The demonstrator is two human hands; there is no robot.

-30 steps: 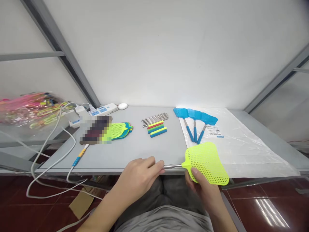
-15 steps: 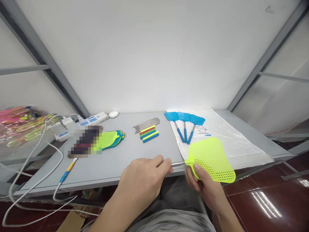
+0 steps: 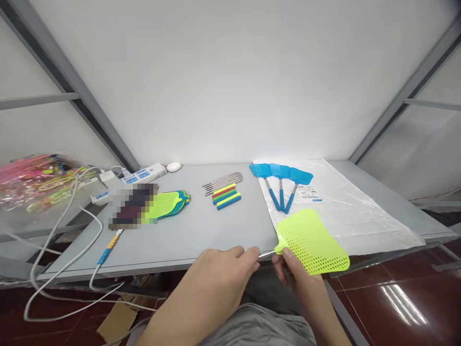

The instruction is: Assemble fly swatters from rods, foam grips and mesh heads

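My left hand [image 3: 225,276] is closed around a metal rod [image 3: 267,253], whose end shows between my two hands. The rod meets the neck of a yellow-green fly swatter head [image 3: 313,242]. With thumb and fingers, my right hand [image 3: 297,269] pinches that head near its neck, just past the table's front edge. Three blue fly swatters [image 3: 281,187] lie fanned out beyond it. Loose metal rods [image 3: 223,181] rest at mid-table, and coloured handle grips [image 3: 227,197] lie in front of them. A stack of fly swatter heads [image 3: 169,204], yellow-green on top, lies to the left.
Under the blue swatters is a white plastic bag [image 3: 353,216] with a printed label. Power strips [image 3: 144,174] and a white oval object [image 3: 174,166] sit at the back left. White cables [image 3: 54,245] loop over the left edge, beside bagged colourful items [image 3: 39,182]. A pixelated patch hides something.
The view has shifted slightly. The yellow-green head has turned a little in my right hand, and less of the rod shows between my hands.
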